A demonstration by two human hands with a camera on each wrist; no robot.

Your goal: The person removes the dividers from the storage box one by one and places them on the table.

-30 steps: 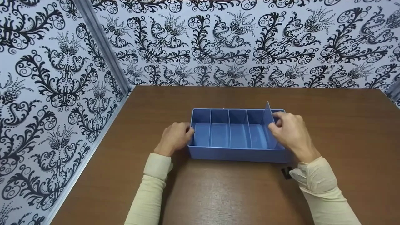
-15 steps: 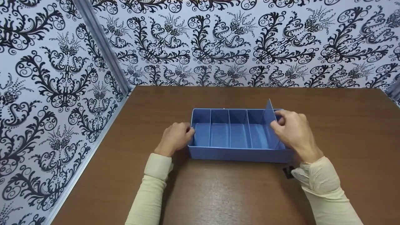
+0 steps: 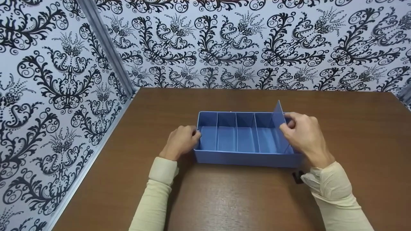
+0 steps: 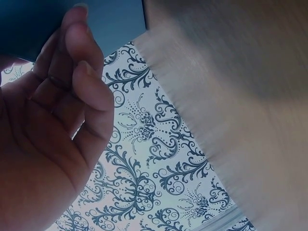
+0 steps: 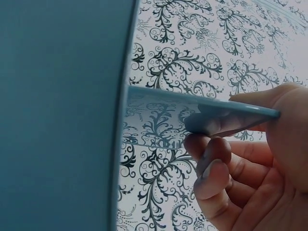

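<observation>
A long blue plastic box [image 3: 247, 158] with several compartments lies on the table. My left hand [image 3: 181, 140] grips its left end wall, thumb inside the rim; the left wrist view shows my left hand [image 4: 57, 115] with fingers against the box wall [image 4: 118, 24]. Near the right end, a thin blue divider [image 3: 280, 130] stands tilted, its upper corner well above the rim. My right hand [image 3: 303, 133] pinches the divider's near edge between thumb and fingers. In the right wrist view the divider [image 5: 163, 108] sticks out past the box wall [image 5: 57, 120], with my right hand [image 5: 250, 178] at its outer end.
A small black object [image 3: 298, 177] lies on the brown table [image 3: 224, 199], just in front of the box's right corner and beside the right sleeve. Patterned wall panels [image 3: 231, 45] stand behind the table and along its left side.
The divider has moved a little to the right and slightly higher, with my right hand shifting the same way. My left hand and the box stay in place.
</observation>
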